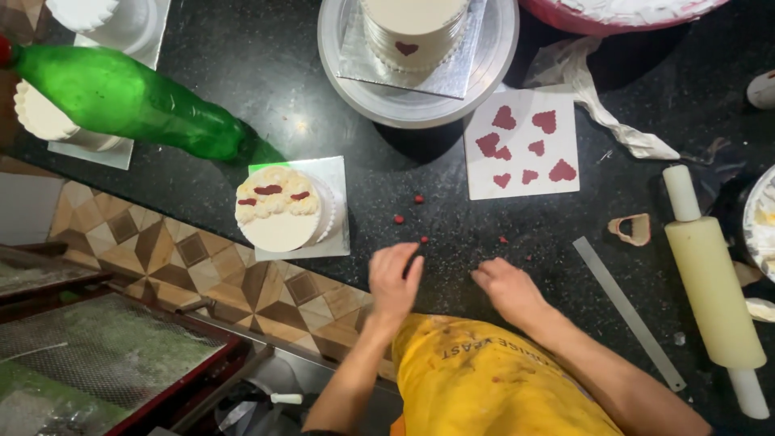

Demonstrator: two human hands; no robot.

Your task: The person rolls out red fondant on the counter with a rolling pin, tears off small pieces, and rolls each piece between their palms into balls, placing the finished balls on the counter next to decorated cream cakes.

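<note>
Black stone counter (266, 73), our two hands low at its near edge.

We use the white board with red hearts (523, 142) as landmark. Below it and leftward, our left hand (395, 280) rests fingers down on the counter, loosely curled, grasping nothing we can see. Straight below the board, our right hand (507, 288) lies flat, unclenched. Small red balls (419, 199) sit scattered between hands and board. Left of the board stands a small white cake (280, 208); above-left, a cake on a turntable (416, 32). Right: heart cutter (630, 229), metal ruler (629, 312), rolling pin (713, 287).
</note>
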